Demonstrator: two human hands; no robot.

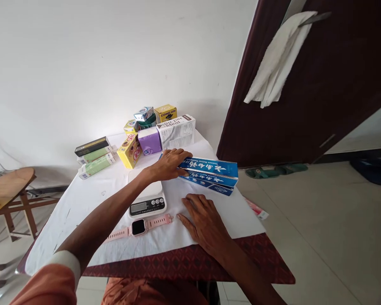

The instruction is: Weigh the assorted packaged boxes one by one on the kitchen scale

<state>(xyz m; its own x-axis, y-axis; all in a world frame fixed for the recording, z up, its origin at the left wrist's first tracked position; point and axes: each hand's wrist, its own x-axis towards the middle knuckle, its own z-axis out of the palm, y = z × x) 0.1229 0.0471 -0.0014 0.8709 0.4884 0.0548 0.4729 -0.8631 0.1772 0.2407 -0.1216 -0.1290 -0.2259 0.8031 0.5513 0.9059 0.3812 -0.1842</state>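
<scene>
My left hand (169, 164) reaches across a white digital kitchen scale (147, 206) and grips the left end of a blue toothpaste box (214, 167). Its thumb and fingers close around that end. Another blue toothpaste box (220, 189) lies beneath, partly covered by the first. My right hand (206, 220) rests on the white cloth near the front edge, fingers stretched out and holding nothing. A pink-strapped smartwatch (138, 227) lies in front of the scale, left of my right hand. My left forearm and hand hide part of the scale's platform.
Toward the wall stand a white box (177, 132), a purple pack (150, 141), a yellow box (129, 151) and several smaller boxes. Slim green and black boxes (93, 147) lie at the left. A wooden stool (11, 190) stands left; green slippers (276, 170) lie on the floor.
</scene>
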